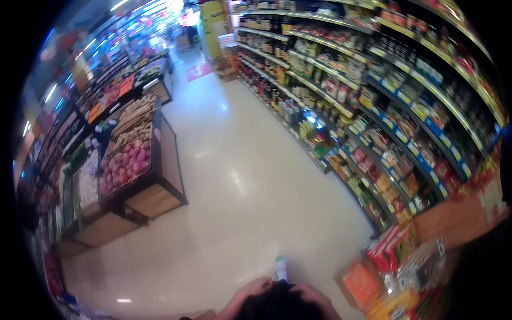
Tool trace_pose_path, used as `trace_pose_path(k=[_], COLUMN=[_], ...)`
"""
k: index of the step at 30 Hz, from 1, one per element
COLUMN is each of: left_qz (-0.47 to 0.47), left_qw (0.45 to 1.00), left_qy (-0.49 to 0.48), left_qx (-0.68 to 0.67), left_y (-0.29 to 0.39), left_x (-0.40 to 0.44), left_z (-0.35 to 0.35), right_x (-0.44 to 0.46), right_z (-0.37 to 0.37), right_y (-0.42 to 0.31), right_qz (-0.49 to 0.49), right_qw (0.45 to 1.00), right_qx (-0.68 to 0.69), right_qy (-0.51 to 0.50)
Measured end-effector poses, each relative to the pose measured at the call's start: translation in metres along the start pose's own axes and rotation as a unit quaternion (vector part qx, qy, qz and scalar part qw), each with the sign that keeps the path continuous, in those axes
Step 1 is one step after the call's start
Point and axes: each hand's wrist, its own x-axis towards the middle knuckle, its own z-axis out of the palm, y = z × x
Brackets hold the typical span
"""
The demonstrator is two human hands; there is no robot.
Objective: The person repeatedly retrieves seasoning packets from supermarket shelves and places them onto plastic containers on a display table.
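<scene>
At the bottom middle, my left hand [258, 286] shows with its fingers curled in toward a dark, shapeless thing [277, 301]. On the other side of that dark thing is my right hand [306, 293], also turned inward, its fingers mostly hidden. What the two hands close on cannot be made out. Just beyond them, between the hands, a small white thing with a green tip [280, 268] stands out against the floor; its kind is unclear, and so is whether a hand touches it.
A pale shiny floor [229, 176] runs along the aisle. On the left, wooden produce stands [154, 201] hold reddish round produce [125, 165] and roots. Tall shelves [368, 80] of packaged goods line the right. Boxes and packets [392, 248] sit close by at lower right.
</scene>
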Motion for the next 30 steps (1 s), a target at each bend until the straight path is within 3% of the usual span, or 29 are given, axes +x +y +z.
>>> trace_pose_path(k=[3, 6, 7, 10, 11, 15, 20, 24, 25, 26, 28, 30], left_qz=[-0.043, -0.063, -0.071, -0.065, -0.048, -0.041, 0.055, -0.033, -0.048, -0.093, -0.096, -0.007], left_qw=[0.989, 0.975, 0.978, 0.982, 0.98, 0.975, 0.939, 0.911, 0.896, 0.919, 0.882, 0.88], left_qy=[0.123, 0.192, 0.182, 0.172, 0.182, 0.204, 0.242, 0.243, 0.254, 0.241, 0.263, 0.276], left_qx=[-0.066, -0.091, -0.074, -0.05, -0.06, -0.084, -0.239, -0.333, -0.362, -0.297, -0.378, -0.386], left_y=[0.004, -0.003, -0.002, 0.014, 0.029, 0.057, 0.12, 0.117, 0.114, 0.094, 0.148, 0.153], left_x=[0.019, 0.039, 0.043, 0.061, 0.064, 0.094, 0.145, 0.214, 0.23, 0.254, 0.263, 0.281], left_z=[-0.018, -0.025, -0.022, -0.023, -0.033, -0.057, -0.09, -0.081, -0.081, -0.077, -0.112, -0.119], right_x=[0.017, 0.045, 0.051, 0.069, 0.075, 0.091, 0.118, 0.151, 0.16, 0.161, 0.17, 0.178], right_z=[-0.043, -0.077, -0.085, -0.105, -0.114, -0.126, -0.158, -0.205, -0.209, -0.218, -0.237, -0.261], right_y=[-0.035, -0.029, -0.03, -0.019, -0.071, -0.068, -0.058, -0.034, -0.017, -0.011, -0.006, 0.0], right_qz=[0.025, -0.01, -0.047, -0.011, -0.028, 0.022, 0.011, -0.076, -0.091, -0.072, -0.039, -0.04], right_qw=[0.997, 0.992, 0.995, 0.993, 0.988, 0.951, 0.927, 0.902, 0.893, 0.894, 0.891, 0.89], right_qx=[0.054, -0.071, -0.07, -0.107, -0.064, -0.082, -0.097, -0.183, -0.141, -0.11, -0.045, -0.022], right_qy=[-0.039, -0.101, -0.055, 0.046, 0.14, 0.299, 0.361, 0.384, 0.418, 0.429, 0.451, 0.454])
